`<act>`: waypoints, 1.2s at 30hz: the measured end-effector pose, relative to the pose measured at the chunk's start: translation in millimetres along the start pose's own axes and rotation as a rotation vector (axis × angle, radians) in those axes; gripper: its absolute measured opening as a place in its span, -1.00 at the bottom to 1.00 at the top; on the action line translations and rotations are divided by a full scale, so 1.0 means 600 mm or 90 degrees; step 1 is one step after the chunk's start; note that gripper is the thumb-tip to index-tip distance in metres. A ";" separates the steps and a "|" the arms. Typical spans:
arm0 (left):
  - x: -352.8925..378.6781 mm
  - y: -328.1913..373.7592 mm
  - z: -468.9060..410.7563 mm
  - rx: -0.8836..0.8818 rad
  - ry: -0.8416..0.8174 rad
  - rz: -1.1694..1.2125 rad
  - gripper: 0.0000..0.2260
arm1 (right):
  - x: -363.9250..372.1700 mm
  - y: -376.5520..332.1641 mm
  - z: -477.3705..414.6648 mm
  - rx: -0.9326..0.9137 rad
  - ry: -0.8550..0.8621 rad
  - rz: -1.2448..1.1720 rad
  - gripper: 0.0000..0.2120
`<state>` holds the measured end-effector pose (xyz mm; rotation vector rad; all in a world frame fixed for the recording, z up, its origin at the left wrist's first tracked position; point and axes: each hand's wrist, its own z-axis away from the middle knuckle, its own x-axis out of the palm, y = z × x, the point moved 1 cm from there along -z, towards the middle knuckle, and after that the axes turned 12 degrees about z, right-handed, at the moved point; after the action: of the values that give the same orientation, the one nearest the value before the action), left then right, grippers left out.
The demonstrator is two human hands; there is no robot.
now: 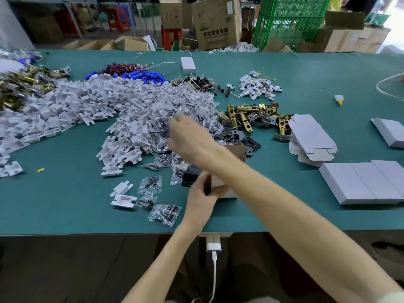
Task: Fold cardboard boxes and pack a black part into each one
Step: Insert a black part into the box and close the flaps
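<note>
Green table [65,204]: blurred right hand [185,136], forearm half hiding the box [217,183].

My left hand [202,199] sits low in the middle, at the end of a bare forearm that comes up from the near edge. Its thumb and curled fingers grip a small white cardboard box [217,181]. My bare right arm stretches from the near right corner diagonally over that hand. My right hand [188,136] is out far and left, palm down, fingers loosely extended, blurred.
</note>
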<state>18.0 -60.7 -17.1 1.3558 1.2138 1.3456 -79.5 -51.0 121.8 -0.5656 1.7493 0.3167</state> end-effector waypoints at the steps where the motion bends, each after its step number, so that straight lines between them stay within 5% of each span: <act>1: 0.000 -0.001 -0.003 -0.010 -0.001 0.013 -0.78 | -0.018 0.023 -0.016 0.031 0.006 -0.034 -0.84; 5: -0.003 0.012 -0.011 -0.012 -0.017 0.062 -0.76 | -0.052 0.154 -0.072 0.182 0.035 -0.065 -0.78; 8: -0.004 0.015 -0.010 -0.016 -0.022 0.074 -0.75 | -0.017 0.251 -0.077 0.276 -0.049 -0.056 -0.59; 18: -0.003 0.009 -0.016 -0.030 -0.024 0.093 -0.71 | 0.070 0.344 -0.098 0.191 -0.166 0.017 -0.38; 27: -0.004 0.008 -0.015 -0.023 -0.027 0.102 -0.71 | 0.050 0.359 -0.064 0.245 -0.049 0.068 -0.88; 36: -0.003 0.008 -0.014 -0.030 -0.030 0.100 -0.71 | -0.048 0.337 0.019 0.209 0.166 -0.134 -0.91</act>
<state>9.8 -63.6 -12.2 1.4670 1.0557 1.4332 -172.0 131.1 129.6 -0.5629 1.9197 -0.1981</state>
